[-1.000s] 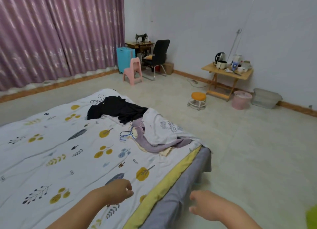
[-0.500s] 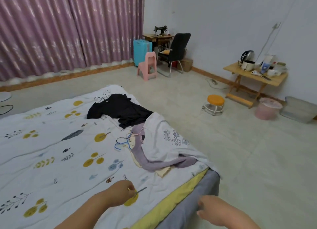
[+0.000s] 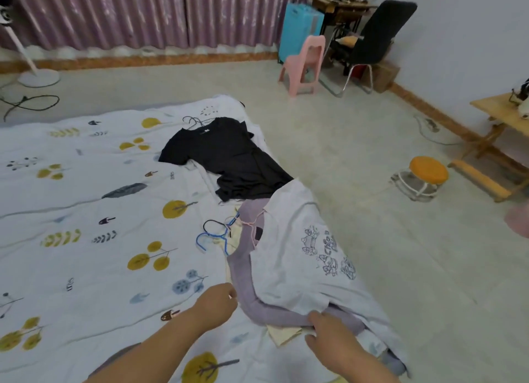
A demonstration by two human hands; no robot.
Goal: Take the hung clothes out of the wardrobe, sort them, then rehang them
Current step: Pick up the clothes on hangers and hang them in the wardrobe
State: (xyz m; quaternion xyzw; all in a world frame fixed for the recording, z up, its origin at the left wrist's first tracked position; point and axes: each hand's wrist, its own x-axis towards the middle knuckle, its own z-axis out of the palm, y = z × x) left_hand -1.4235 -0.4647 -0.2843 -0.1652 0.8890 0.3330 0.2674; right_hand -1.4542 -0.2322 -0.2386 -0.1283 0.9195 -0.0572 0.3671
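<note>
Clothes lie heaped on the bed (image 3: 71, 239) just ahead of both hands, hangers still in them. The left hand (image 3: 214, 304), fingers loosely curled, touches the near edge of the lilac garment (image 3: 274, 311); I cannot tell whether it pinches cloth. Beyond it lie the blue hanger (image 3: 210, 239) and, farther off, the black T-shirt (image 3: 229, 159). The right hand (image 3: 332, 337) pinches the hem of the white printed shirt (image 3: 297, 256), which tops the pile. A good move is probably to peel that shirt off alone, freeing its hanger first. No container holds any clothing; the wardrobe is out of view.
</note>
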